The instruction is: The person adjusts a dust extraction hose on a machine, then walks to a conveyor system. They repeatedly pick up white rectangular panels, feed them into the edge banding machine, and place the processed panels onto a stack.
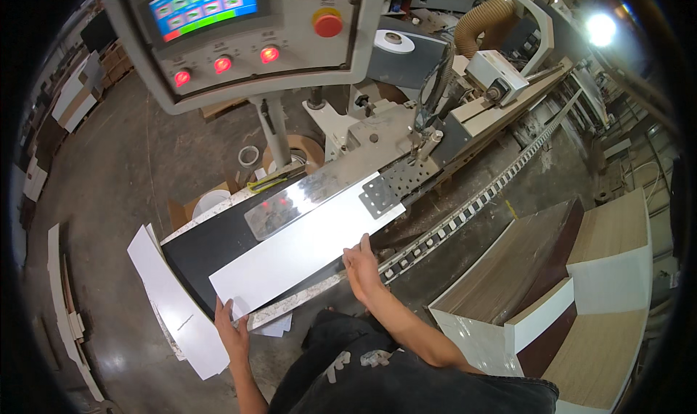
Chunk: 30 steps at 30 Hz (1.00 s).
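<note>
A long white panel (305,251) lies flat on the black infeed table (210,243) of a woodworking machine, its far end by a perforated metal plate (396,185). My left hand (232,332) grips the panel's near end at its corner. My right hand (363,269) lies flat against the panel's right long edge, fingers together. Beside that hand runs a toothed feed track (465,211), slanting up to the right.
A grey control console (239,37) with a coloured screen, three lit red buttons and a red stop knob hangs above the table. Stacked wood-grain and white panels (573,298) stand at my right. More white boards (170,298) lean at the left. A tan dust hose (483,18) curves overhead.
</note>
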Motion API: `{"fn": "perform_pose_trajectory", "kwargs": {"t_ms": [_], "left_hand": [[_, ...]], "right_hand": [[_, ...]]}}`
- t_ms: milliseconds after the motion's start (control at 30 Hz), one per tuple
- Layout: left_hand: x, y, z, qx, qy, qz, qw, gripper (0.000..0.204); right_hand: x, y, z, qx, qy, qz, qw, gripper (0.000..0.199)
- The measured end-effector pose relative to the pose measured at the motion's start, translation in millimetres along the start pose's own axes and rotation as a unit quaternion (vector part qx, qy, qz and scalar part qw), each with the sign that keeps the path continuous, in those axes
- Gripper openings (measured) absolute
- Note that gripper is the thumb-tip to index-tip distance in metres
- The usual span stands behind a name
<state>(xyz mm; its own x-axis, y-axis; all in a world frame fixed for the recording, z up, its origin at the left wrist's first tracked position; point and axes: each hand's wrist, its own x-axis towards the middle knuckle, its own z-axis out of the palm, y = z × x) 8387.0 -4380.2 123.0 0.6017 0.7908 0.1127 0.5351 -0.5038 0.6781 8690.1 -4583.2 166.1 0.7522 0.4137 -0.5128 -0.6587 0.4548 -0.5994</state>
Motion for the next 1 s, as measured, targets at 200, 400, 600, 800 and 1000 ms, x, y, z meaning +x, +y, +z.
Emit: {"fn": "perform_pose_trajectory", "kwargs": {"t_ms": [200, 400, 600, 800, 1000], "left_hand": [[-4, 35, 50, 0.049, 0.015, 0.063, 0.997, 0.038], [6, 86, 101, 0.044, 0.035, 0.061, 0.997, 0.031], [15, 131, 144, 0.124, 0.03, 0.114, 0.985, 0.036], [31, 173, 190, 0.121, 0.042, 0.115, 0.985, 0.03], [39, 213, 236, 0.045, 0.042, 0.129, 0.99, 0.031]], "right_hand": [[28, -50, -28, 0.026, -0.006, -0.008, 1.0, 0.098], [66, -106, -59, 0.043, -0.037, -0.025, 0.998, 0.1], [98, -151, -93, 0.046, -0.023, -0.069, 0.996, 0.104], [119, -199, -142, 0.079, -0.088, -0.11, 0.987, 0.096], [88, -152, -158, 0.077, -0.103, 0.054, 0.99, 0.069]]}}
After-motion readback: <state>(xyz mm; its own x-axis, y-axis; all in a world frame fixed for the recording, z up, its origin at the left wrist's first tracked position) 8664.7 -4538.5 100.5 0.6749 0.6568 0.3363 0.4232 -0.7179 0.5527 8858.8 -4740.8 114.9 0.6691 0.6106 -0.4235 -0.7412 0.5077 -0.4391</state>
